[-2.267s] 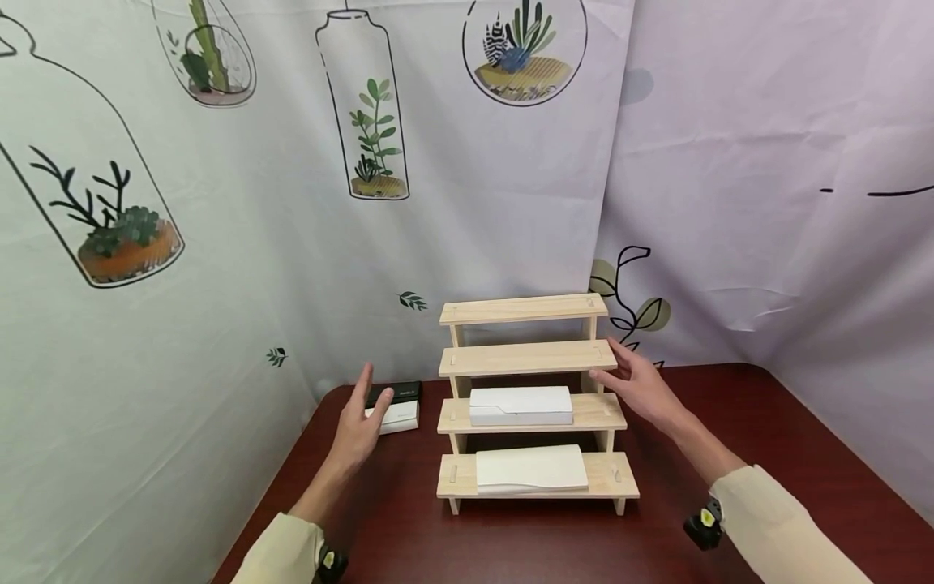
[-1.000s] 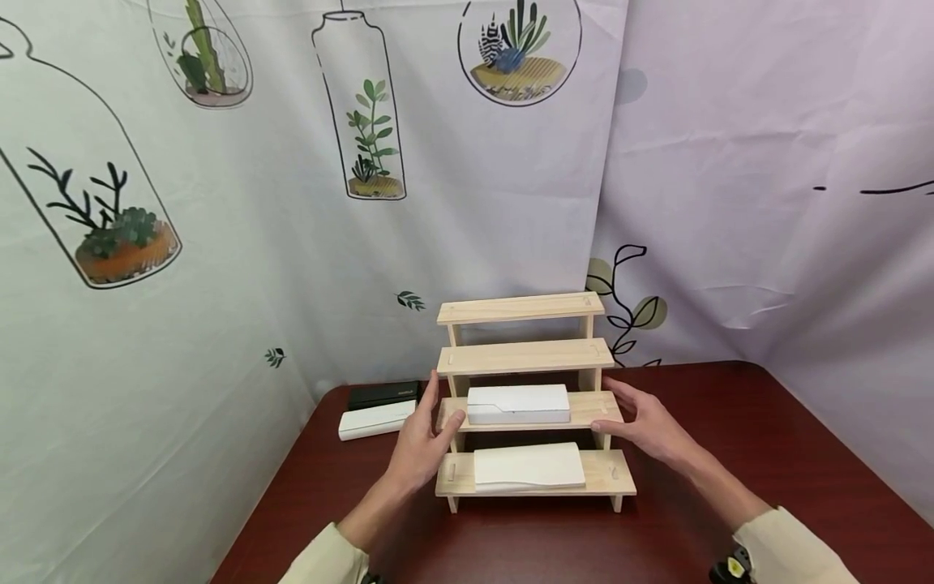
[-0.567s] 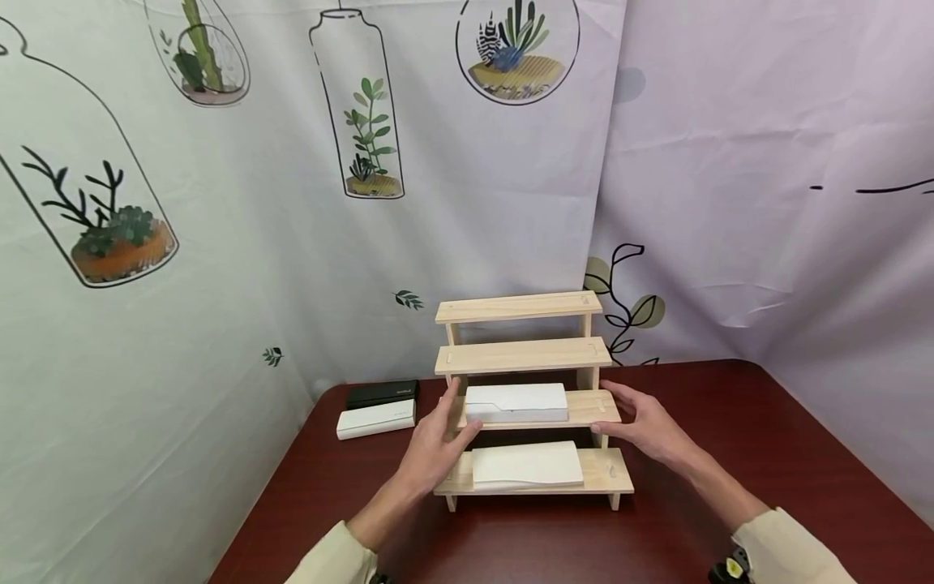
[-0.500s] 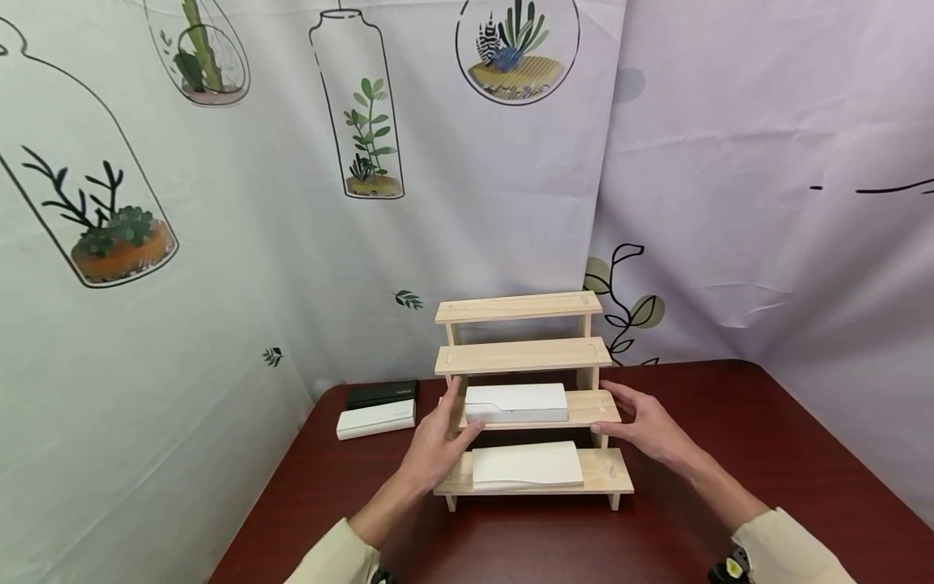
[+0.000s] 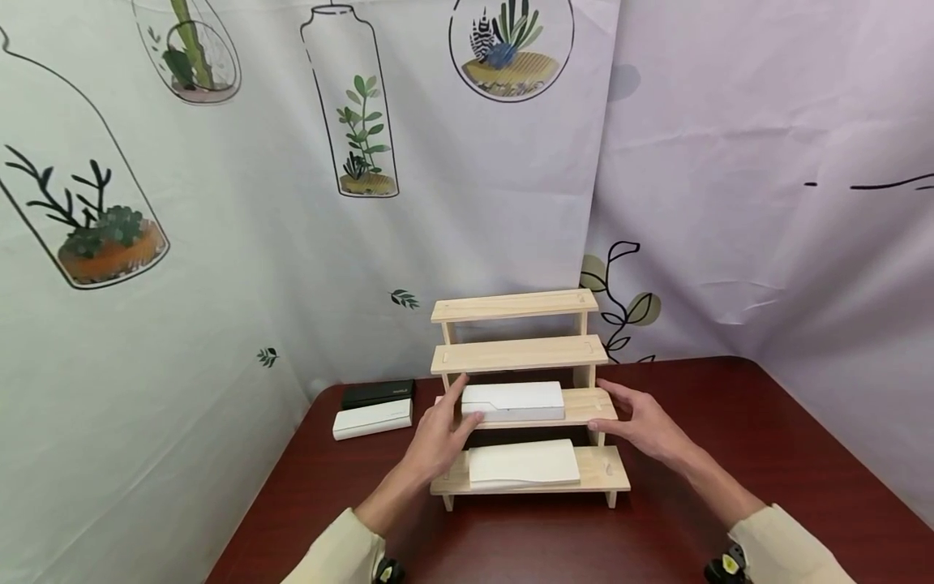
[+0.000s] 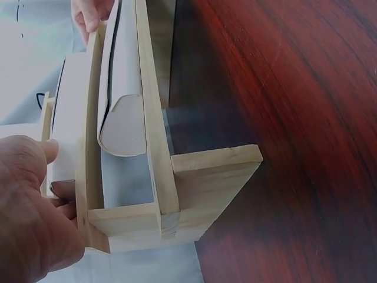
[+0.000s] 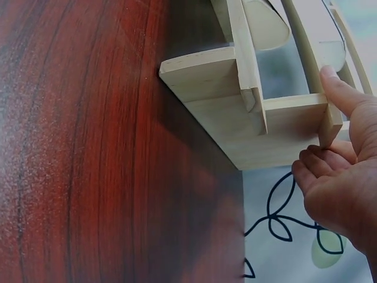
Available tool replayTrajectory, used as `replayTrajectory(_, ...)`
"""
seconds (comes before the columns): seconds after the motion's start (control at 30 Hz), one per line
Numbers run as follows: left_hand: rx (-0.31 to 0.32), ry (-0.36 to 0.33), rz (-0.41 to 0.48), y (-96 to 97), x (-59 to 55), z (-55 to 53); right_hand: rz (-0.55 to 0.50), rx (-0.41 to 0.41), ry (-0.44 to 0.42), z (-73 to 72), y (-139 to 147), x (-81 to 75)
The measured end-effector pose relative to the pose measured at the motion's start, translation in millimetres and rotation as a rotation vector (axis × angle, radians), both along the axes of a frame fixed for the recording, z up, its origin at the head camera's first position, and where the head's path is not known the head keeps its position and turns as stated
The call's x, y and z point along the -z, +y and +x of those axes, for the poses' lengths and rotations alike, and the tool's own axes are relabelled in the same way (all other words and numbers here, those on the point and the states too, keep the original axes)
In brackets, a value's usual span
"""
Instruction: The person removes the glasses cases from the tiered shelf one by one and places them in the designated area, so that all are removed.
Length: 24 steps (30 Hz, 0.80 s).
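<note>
A stepped wooden rack (image 5: 520, 354) stands on the table. On its second shelf from the bottom lies a white glasses case (image 5: 520, 396). My left hand (image 5: 435, 442) pinches that case at its left end, thumb in front and index finger at the back; some fingertips are hidden in the left wrist view (image 6: 35, 206). My right hand (image 5: 649, 428) grips the right end of the same shelf, its thumb on the front edge and its fingers curled behind, as the right wrist view shows. Another white glasses case (image 5: 524, 464) lies on the bottom shelf.
Left of the rack, a white case (image 5: 374, 419) lies in front of a black case (image 5: 378, 393). The dark red table (image 5: 540, 543) meets a plant-printed cloth (image 5: 467, 235) at the back and both sides.
My left hand has come right from beside the loose cases to the case on the second shelf. My right hand has dropped from the third shelf to the second shelf's end.
</note>
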<state>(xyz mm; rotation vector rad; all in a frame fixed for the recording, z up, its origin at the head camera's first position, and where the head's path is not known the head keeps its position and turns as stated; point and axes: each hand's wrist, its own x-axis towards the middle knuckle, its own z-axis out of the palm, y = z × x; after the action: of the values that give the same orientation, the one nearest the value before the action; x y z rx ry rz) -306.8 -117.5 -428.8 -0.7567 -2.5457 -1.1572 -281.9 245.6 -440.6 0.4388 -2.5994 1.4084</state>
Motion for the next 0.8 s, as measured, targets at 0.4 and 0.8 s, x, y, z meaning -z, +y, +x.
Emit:
replayTrajectory(0.4, -0.012, -0.053, -0.025, -1.7, -3.6, -1.1, 0.0, 0.005, 0.004, 0.1, -2.7, -1.3)
replayTrajectory(0.8, -0.026, -0.048, -0.011, 0.6, -4.8, -0.7, 0.024, 0.023, 0.02, 0.4, -3.4, -0.4)
